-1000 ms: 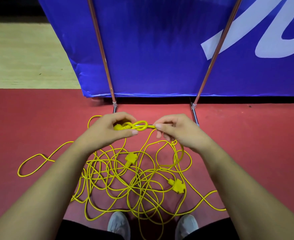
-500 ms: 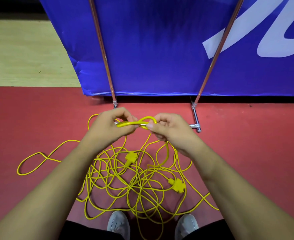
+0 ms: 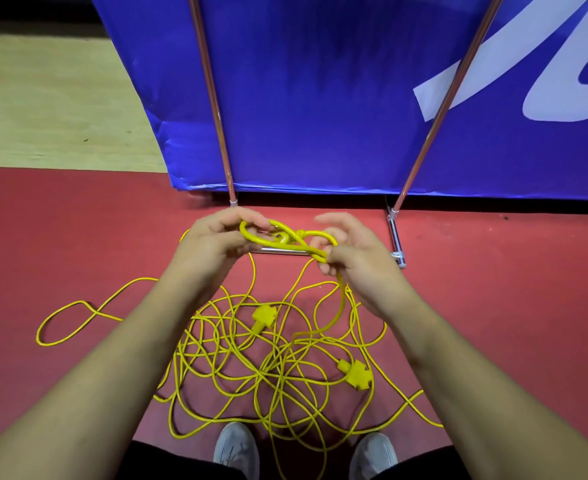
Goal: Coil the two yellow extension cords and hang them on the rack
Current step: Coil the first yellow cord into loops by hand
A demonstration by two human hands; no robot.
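**A:** In the head view, where do the person's hands sit?

**B:** Both are raised over the red floor [image 3: 78,237], close together and at 12 o'clock from the heap of yellow cords [image 3: 268,368]. The left hand [image 3: 216,237] is at 11 o'clock of the heap. The right hand [image 3: 358,268] is at 1 o'clock.

**A:** What do they have hold of?

**B:** A small bunch of knotted loops [image 3: 278,237] of yellow cord spans the gap between them. The left hand's fingers [image 3: 251,220] are curled round one end of it. The right hand pinches the other end between thumb and lower fingers, and its upper fingers [image 3: 334,218] are spread loosely, touching nothing.

**A:** And the rest of the cord?

**B:** A strand drops from the right hand toward 6 o'clock into the heap, which lies tangled on the floor. The two cords cannot be told apart in it. One yellow plug [image 3: 264,317] lies near the heap's upper middle, and a second plug [image 3: 356,374] lies at 4 o'clock of the heap. A long loop trails out to 9 o'clock.

**A:** Where is the rack?

**B:** The rack [image 3: 213,98] stands at 12 o'clock beyond the hands. It has two slanted metal poles in front of a blue banner [image 3: 320,98], and a base bar on the floor just behind the loops.

**A:** Anything nearer the person?

**B:** Two grey shoes [image 3: 235,448] at 6 o'clock, at the heap's near edge.
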